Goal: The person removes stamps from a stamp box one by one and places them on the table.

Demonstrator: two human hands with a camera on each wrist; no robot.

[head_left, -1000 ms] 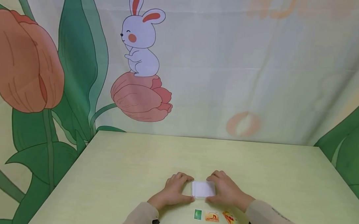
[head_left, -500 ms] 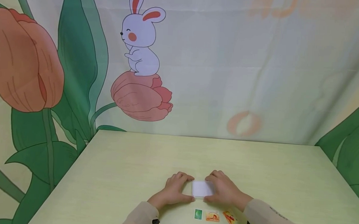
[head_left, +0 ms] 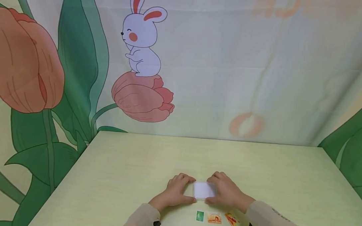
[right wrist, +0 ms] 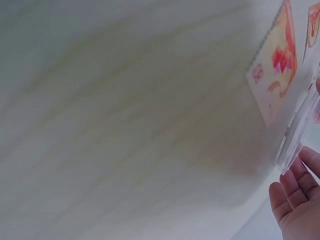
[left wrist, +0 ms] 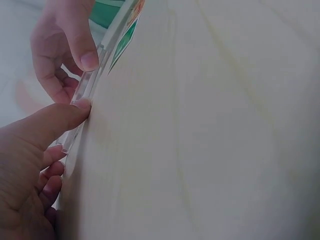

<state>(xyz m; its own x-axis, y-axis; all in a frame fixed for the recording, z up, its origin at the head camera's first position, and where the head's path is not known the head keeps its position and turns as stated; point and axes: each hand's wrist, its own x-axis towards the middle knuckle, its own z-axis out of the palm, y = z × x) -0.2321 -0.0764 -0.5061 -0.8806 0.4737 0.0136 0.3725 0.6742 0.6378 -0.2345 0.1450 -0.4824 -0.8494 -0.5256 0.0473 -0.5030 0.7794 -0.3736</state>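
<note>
A flat clear plastic case [head_left: 204,190] with a white top lies on the table between my hands, its see-through edge showing in both wrist views. My left hand [head_left: 176,191] grips its left end, thumb at the near corner and fingers at the far one. At the opposite end my right hand [head_left: 227,191] holds it the same way and covers part of the top. In the left wrist view the thumb [left wrist: 75,116] of my left hand presses the case's edge. On the near side lie a green stamp [head_left: 199,216], an orange stamp [head_left: 214,218] and a tilted red-and-yellow stamp [head_left: 231,220].
The pale yellow-green table [head_left: 122,164] extends around the hands. Behind it hangs a cloth backdrop [head_left: 206,67] printed with a rabbit and tulips. Perforated edges show on the stamp [right wrist: 275,70] in the right wrist view.
My right hand has slid slightly left along the case over the past second. The left hand and the stamps stay in place.
</note>
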